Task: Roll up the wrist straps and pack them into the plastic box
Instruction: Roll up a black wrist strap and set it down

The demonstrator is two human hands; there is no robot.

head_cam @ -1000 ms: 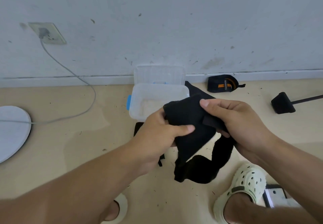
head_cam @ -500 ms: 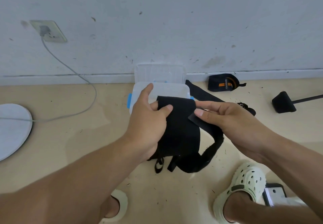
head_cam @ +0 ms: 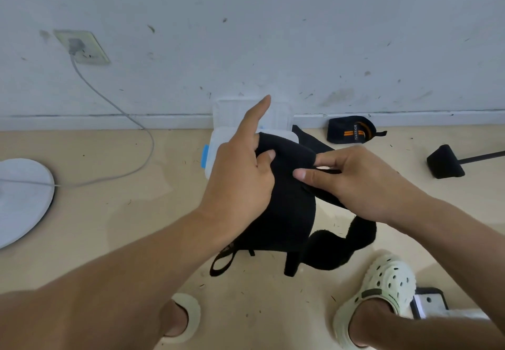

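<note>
A scuffed white wall [head_cam: 273, 35] fills the upper half of the view, meeting a pale beige floor [head_cam: 109, 213] along a low baseboard. At the left edge lies a round white disc-shaped base [head_cam: 21, 199], with a grey cable [head_cam: 114, 109] running from it up to a cream wall socket [head_cam: 82, 48].

In the middle, a long black fabric wrist strap [head_cam: 289, 213] hangs in the air above the floor, its lower end drooping in a loop with a thin thumb loop dangling at the bottom left. The left hand [head_cam: 240, 180] grips the strap's upper edge with the thumb curled over the cloth, the index finger sticking straight up. The right hand [head_cam: 360, 183] pinches the strap's right side between thumb and fingers. Behind the hands, against the baseboard, sits a clear plastic box with a blue latch [head_cam: 211, 155], its lid standing open against the wall; the strap and hands hide most of it.

On the floor to the right of the box rests a rolled black wrist strap with orange stripes [head_cam: 351, 130], touching the baseboard. Further right lies a black wedge-shaped head on a thin rod [head_cam: 444, 161]. Two pale green perforated clogs [head_cam: 382, 289] show at the bottom, and a small black-and-white device [head_cam: 429, 303] sits just beside the right one.
</note>
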